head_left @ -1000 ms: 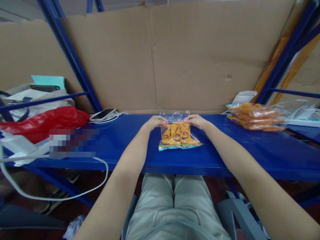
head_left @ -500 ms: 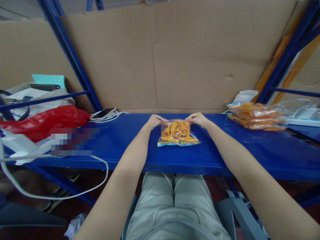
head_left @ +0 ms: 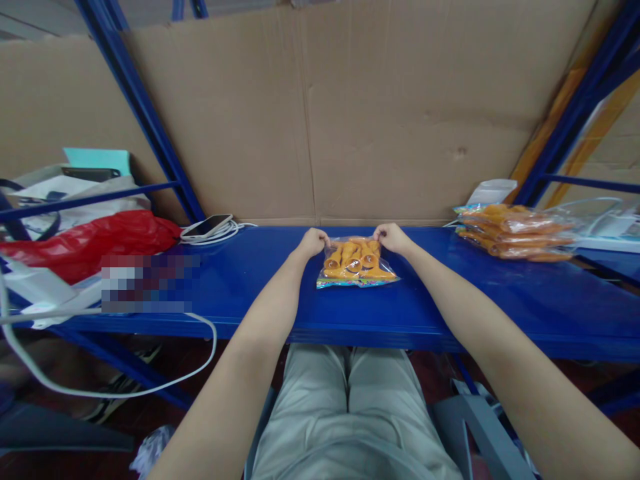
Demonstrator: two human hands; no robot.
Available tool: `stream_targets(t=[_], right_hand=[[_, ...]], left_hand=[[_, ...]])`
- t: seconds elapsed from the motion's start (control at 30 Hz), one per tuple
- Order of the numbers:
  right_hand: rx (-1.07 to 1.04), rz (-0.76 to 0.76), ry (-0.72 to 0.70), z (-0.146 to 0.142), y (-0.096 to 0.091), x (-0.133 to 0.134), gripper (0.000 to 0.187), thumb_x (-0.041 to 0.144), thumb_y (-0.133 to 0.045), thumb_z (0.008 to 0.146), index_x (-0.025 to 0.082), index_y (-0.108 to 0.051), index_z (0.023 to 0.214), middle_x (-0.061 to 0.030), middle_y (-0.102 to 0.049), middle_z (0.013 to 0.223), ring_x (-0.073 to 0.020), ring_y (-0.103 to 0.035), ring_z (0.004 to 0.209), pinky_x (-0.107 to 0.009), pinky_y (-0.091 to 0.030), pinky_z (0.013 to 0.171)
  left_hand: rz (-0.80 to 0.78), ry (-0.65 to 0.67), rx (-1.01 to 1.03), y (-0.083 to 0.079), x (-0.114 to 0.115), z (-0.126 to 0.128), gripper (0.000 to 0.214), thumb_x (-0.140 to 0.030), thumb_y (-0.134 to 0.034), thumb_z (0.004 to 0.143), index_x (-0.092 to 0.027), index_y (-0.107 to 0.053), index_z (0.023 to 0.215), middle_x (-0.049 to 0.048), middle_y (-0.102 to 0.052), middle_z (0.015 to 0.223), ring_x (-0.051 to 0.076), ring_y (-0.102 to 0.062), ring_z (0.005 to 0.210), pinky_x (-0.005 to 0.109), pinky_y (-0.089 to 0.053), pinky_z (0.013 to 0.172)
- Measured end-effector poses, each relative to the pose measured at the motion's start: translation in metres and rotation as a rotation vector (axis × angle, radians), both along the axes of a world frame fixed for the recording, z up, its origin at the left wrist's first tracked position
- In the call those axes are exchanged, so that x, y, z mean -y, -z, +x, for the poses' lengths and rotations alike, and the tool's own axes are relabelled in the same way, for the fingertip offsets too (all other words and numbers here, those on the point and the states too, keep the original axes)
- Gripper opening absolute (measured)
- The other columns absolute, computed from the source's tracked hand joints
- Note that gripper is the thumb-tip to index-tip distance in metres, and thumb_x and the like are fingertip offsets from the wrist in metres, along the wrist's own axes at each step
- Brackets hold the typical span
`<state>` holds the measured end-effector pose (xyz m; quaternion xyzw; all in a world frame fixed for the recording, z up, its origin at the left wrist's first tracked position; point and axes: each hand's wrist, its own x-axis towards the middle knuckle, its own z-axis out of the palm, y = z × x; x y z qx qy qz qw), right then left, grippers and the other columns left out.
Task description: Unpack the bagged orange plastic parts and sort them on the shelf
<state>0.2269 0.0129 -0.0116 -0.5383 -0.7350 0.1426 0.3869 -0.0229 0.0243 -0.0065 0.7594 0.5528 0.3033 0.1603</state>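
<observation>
A clear plastic bag (head_left: 356,265) packed with orange pieces, which look like balloons, lies flat on the blue shelf top in front of me. Its colourful printed strip faces my lap. My left hand (head_left: 315,242) is closed on the bag's far left corner, thumb and fingers pinched together. At the far right corner my right hand (head_left: 391,239) pinches the plastic in the same way. Both forearms reach forward on either side of the bag.
To the right stands a stack of similar orange bags (head_left: 515,233). On the left are a phone (head_left: 213,225) on a coiled white cable, a red plastic bag (head_left: 105,243) and a white power strip (head_left: 43,287). Cardboard (head_left: 380,120) walls the back; blue posts (head_left: 145,113) flank it.
Both hands have curled their fingers in tighter on the far corners. The bag has shifted slightly away from me, its near edge now a little farther back.
</observation>
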Motion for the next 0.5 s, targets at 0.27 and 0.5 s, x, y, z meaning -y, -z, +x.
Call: stream_targets(t=[0.27, 0.5], right_hand=[[0.697, -0.017, 0.076, -0.007, -0.032, 0.029, 0.038, -0.001, -0.047, 0.073, 0.016, -0.072, 0.096, -0.0101, -0.074, 0.112, -0.0212, -0.067, 0.105, -0.027, -0.048, 0.085], [1.044, -0.07, 0.144, -0.042, -0.06, 0.068, 0.04, 0.007, -0.044, 0.087, 0.004, -0.071, 0.116, -0.0263, -0.071, 0.114, -0.0326, -0.066, 0.116, -0.038, -0.051, 0.093]], left_hand=[[-0.047, 0.049, -0.237, -0.01, 0.008, 0.001, 0.037, 0.0, -0.049, 0.066, -0.014, -0.08, 0.08, 0.0047, -0.079, 0.087, 0.016, -0.071, 0.088, 0.022, -0.052, 0.082], [0.069, -0.039, -0.457, -0.024, 0.03, 0.024, 0.034, -0.029, -0.049, 0.09, -0.012, -0.078, 0.088, 0.0161, -0.077, 0.102, 0.028, -0.07, 0.104, 0.032, -0.051, 0.089]])
